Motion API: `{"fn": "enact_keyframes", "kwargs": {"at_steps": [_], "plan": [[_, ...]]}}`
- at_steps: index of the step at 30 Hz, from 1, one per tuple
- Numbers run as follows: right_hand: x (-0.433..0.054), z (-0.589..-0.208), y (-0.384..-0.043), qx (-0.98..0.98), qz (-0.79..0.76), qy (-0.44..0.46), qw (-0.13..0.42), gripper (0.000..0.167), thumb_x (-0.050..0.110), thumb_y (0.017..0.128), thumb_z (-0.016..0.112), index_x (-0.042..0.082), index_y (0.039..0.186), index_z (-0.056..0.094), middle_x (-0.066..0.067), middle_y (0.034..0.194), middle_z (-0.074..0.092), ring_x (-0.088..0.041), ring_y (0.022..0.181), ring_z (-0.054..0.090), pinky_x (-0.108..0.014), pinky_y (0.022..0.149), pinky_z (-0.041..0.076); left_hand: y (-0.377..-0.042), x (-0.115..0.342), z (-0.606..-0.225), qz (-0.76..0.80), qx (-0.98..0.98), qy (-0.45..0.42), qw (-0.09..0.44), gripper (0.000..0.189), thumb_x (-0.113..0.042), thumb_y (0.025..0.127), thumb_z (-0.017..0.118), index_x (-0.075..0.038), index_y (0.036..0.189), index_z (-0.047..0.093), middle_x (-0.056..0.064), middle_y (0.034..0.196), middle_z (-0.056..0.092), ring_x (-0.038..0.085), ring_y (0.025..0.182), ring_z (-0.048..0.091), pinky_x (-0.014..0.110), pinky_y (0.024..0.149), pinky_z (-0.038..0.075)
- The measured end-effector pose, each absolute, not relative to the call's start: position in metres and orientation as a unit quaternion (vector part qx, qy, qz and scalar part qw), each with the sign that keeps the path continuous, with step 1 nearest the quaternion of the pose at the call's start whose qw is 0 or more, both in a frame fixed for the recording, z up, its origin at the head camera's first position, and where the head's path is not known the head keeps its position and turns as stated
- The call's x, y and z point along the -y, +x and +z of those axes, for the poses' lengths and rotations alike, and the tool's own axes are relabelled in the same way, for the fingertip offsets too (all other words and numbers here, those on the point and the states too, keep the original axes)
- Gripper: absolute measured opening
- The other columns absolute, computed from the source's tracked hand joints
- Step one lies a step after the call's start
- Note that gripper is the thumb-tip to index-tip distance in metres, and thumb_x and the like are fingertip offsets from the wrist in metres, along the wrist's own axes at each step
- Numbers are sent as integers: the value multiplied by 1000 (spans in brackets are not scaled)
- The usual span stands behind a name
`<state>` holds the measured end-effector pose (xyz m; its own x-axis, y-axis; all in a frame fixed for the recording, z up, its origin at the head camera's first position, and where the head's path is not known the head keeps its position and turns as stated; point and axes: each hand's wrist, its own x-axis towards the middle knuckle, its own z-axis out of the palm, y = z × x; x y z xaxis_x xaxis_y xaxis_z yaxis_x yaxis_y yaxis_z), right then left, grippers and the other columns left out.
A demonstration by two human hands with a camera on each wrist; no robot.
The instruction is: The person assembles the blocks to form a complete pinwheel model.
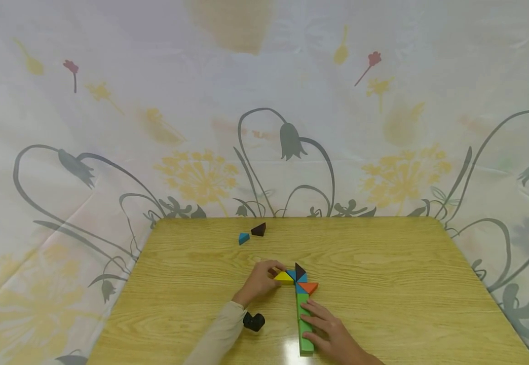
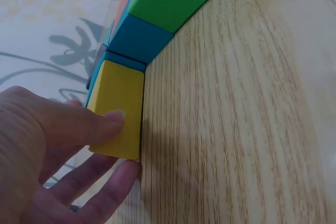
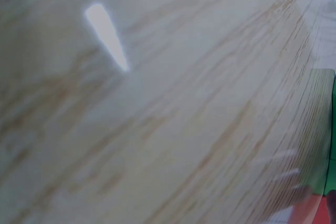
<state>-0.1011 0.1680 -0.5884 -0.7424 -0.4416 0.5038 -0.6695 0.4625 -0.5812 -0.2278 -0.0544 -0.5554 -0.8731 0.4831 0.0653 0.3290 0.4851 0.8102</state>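
Note:
My left hand point(image 1: 261, 280) pinches a yellow triangular block point(image 1: 285, 278) at the left of a pinwheel of wooden blocks. In the left wrist view the thumb presses on the yellow block point(image 2: 119, 111), with fingertips at its lower end. Blue triangular blocks point(image 1: 291, 274), a dark brown triangular block point(image 1: 300, 272) and an orange-red triangular block point(image 1: 309, 287) make up the rest of the pinwheel. Below it, green blocks point(image 1: 304, 324) form a straight stem. Along the stem's right side my right hand point(image 1: 333, 334) lies with its fingers extended, fingertips at the green blocks.
Farther back on the wooden table point(image 1: 383, 263) lie a loose blue block point(image 1: 243, 238) and a dark brown block point(image 1: 259, 229). A black rounded object point(image 1: 254, 321) shows beside the left sleeve point(image 1: 221, 332). A flower-patterned cloth point(image 1: 264, 76) hangs behind the table.

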Motion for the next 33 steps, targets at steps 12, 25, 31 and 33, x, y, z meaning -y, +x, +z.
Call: {"fn": "enact_keyframes", "kwargs": {"at_steps": [12, 25, 31, 33], "plan": [[-169, -592, -102, 844, 400, 328, 138, 38, 21, 85, 71, 5, 119, 67, -14, 132, 55, -30, 126, 45, -23, 99, 41, -226, 50, -555, 448, -853, 254, 84, 34, 7, 78, 71, -6, 110, 67, 11, 110, 64, 26, 92, 61, 28, 75, 52], [-169, -597, -104, 847, 396, 328, 137, 39, 22, 85, 71, 6, 119, 66, -13, 132, 54, -29, 127, 45, -23, 99, 41, -230, 54, -549, 452, -849, 249, 112, 32, -3, 84, 70, -4, 116, 64, 11, 112, 62, 26, 96, 60, 30, 77, 52], [-170, -597, -104, 843, 399, 331, 141, 38, 22, 84, 71, 7, 119, 66, -12, 132, 55, -31, 125, 46, -24, 99, 41, -239, 60, -539, 469, -842, 242, 114, 30, -8, 89, 65, 1, 117, 61, 19, 113, 60, 31, 97, 61, 36, 79, 53], [-170, -597, -104, 839, 402, 336, 146, 38, 20, 84, 72, 6, 119, 66, -13, 132, 55, -32, 125, 46, -22, 99, 40, -242, 63, -534, 466, -844, 238, 115, 30, -9, 90, 64, 0, 118, 61, 19, 115, 59, 30, 97, 60, 37, 79, 53]]}}
